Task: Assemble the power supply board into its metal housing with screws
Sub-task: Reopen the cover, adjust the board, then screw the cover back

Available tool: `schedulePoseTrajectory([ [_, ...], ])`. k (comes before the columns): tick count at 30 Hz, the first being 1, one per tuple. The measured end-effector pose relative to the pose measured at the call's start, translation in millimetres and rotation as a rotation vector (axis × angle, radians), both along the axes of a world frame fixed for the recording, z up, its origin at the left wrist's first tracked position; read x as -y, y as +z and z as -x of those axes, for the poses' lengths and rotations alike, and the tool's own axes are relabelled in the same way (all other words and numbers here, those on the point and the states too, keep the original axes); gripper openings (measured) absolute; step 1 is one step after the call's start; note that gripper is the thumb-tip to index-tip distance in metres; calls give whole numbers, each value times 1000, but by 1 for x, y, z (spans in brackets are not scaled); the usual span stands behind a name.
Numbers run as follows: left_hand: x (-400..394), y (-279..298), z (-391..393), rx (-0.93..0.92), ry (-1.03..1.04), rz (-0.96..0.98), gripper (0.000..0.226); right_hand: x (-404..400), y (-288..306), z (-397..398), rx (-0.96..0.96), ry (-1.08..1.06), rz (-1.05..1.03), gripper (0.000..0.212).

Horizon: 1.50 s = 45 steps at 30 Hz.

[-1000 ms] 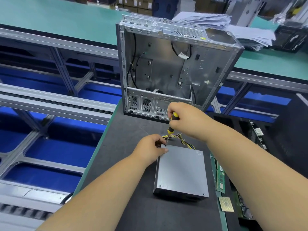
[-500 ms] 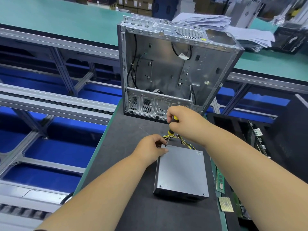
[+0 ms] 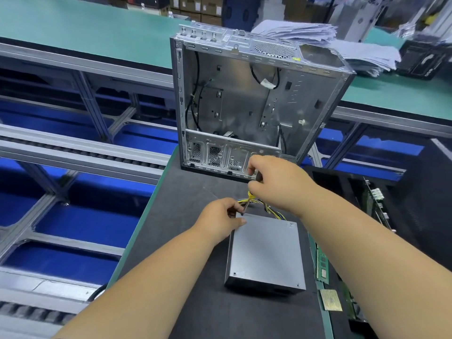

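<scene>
Your right hand [image 3: 276,182] has its grip curled round one yellow-and-black screwdriver [image 3: 247,200], tip down at the far left corner of the power supply [image 3: 265,250]. Your left hand [image 3: 220,220] pinches at that same corner, thumb resting on the lid edge. That one grey box lies flat on the dark tabletop [image 3: 186,199], its wire bundle [image 3: 266,207] spilling from the far side. One open metal housing [image 3: 244,104] stands upright beyond it, near the tabletop's far edge. Bare mat lies left of the box; circuit boards [image 3: 322,265] crowd the right edge.
</scene>
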<state>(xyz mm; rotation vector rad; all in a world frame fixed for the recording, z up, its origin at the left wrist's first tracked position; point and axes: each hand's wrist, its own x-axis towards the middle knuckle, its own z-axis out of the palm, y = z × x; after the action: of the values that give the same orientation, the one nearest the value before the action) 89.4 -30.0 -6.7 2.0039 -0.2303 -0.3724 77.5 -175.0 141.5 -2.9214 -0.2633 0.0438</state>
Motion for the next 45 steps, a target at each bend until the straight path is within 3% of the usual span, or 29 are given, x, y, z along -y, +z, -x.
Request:
schedulePoseTrajectory([
  [3,0,0,0,5,-3,-8,19,2,-3,-4,79,-51,204,39],
  [7,0,1,1,7,-2,-6,20,0,-2,-5,26,-27,17,11],
  [14,-1,2,2,-10,-2,17,19,-2,-7,2,-38,-24,-211,19],
  [16,-1,3,2,-17,-3,22,18,-1,-9,2,65,-39,-76,18],
  [19,-1,3,2,6,-11,-4,18,0,-9,-3,161,-85,193,35],
  [24,-1,3,2,10,-6,-8,18,0,-4,-5,10,-49,-107,11],
  [28,-1,3,2,-7,-1,4,18,-2,-6,1,-91,8,-270,21],
  [31,-1,3,3,-12,-2,7,19,0,-10,3,61,-15,-65,18],
  [33,-2,3,3,1,-4,-11,20,2,-10,-1,140,-58,160,37],
  [34,-2,3,3,10,-5,-23,20,2,-9,-3,138,-79,175,40],
  [38,0,3,2,14,-3,-38,20,2,-7,-3,43,-64,-84,14],
  [41,-1,3,2,4,0,-21,19,0,-5,1,-37,-14,-237,22],
  [45,-1,2,3,1,-6,-15,18,-2,-10,5,26,-46,-169,17],
])
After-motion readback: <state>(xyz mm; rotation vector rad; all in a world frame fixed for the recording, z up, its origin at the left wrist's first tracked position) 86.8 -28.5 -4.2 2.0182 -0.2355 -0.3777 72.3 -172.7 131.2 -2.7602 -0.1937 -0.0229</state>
